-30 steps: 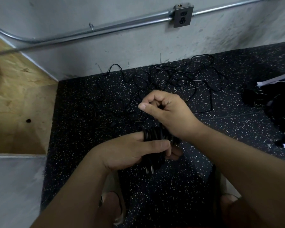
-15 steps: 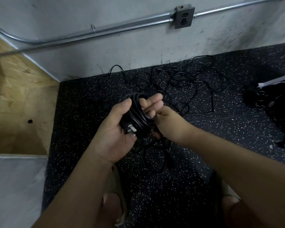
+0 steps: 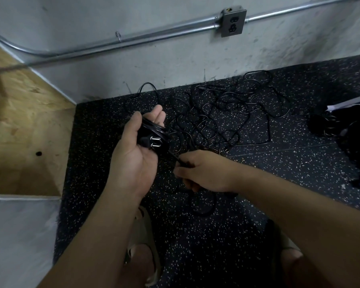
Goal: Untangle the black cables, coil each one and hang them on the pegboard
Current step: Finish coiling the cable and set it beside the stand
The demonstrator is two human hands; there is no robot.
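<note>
A: Left hand (image 3: 137, 150)?
B: Fingers are curling round the coil (image 3: 149, 128), plug (image 3: 154, 142) pointing right.
A: Right hand (image 3: 202, 171)?
B: Fingers are pinching the coil's tail (image 3: 173, 156). The tangle (image 3: 227, 113) is lying on the floor (image 3: 216, 235) beyond.

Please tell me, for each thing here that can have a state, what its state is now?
coiled cable: wound up, held in the left hand, plug prongs bare.
loose tail: not yet wound, pinched by the right hand.
tangled cables: knotted together, lying on the floor.
wall outlet: nothing plugged in.
</note>
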